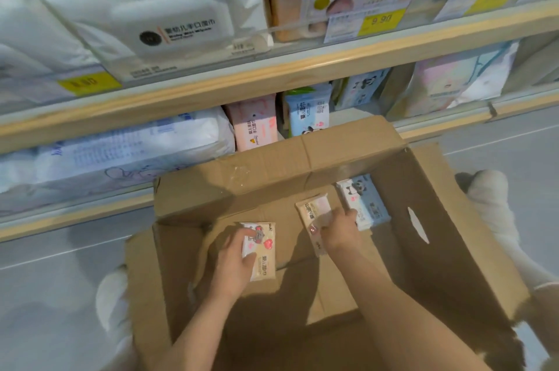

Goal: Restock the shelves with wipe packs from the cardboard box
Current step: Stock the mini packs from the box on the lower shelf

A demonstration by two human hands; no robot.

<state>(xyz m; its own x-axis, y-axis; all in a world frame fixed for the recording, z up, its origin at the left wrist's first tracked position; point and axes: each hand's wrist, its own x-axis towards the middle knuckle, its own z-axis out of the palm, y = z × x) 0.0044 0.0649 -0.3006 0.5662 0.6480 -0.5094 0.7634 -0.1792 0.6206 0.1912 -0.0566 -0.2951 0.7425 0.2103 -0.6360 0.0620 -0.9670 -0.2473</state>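
An open cardboard box [438, 234] sits on the floor [45, 280] in front of wooden shelves [272, 68], its flaps folded outward; both arms reach down into it from six o'clock. The left hand [234, 261] holds a beige wipe pack [261, 252] with a small grey animal and a red heart printed on it; its grip is narrow, thumb on the pack's top face and the other fingers curled round its nine o'clock edge. The right hand [338, 231] grips a second beige pack [314, 219] lying at about one o'clock from the first; its fingers curl over the pack's lower half, so the grip is closed on that pack. Just beside the right hand, at two o'clock, a blue panda pack [367, 204] lies on the box bottom, touching the far wall. On the lower shelf, at twelve o'clock from the box, a pink pack [254, 125] and a blue-and-white panda pack [308, 110] stand upright side by side; at nine o'clock of them lies a large white bundle [121, 153]. The upper shelf carries big white wipe packs [169, 23] and yellow price tags [379, 21]. White shoes [490, 198] stand either side of the box.
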